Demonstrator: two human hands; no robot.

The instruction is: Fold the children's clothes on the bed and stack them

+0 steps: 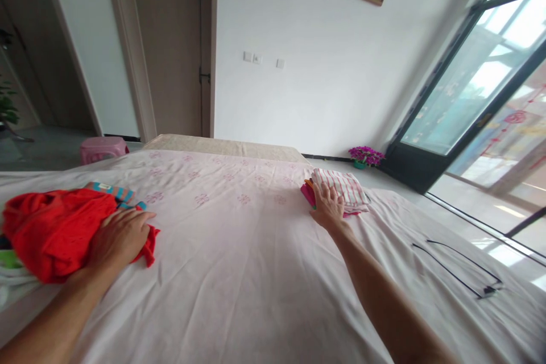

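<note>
On the left, a crumpled red garment [55, 227] lies heaped on the bed sheet. My left hand [121, 236] rests on its right side, palm down, with the thumb stretched outward; part of the fingers' undersides is hidden. A blue-and-grey striped cloth [113, 189] shows behind the red heap. Farther right sits a small folded stack of cloth, topped by a white cloth with red stripes [345, 185] and with a pink cloth [307, 194] showing below. My right hand [329, 202] lies over the stack's left edge, fingers spread.
A pale sheet with pink flower prints [256, 261] covers the bed. Black-framed glasses [488, 290] lie at the right with their temples unfolded. A pink stool [102, 148] stands beyond the left edge, and purple flowers [365, 154] sit by the glass door [452, 91].
</note>
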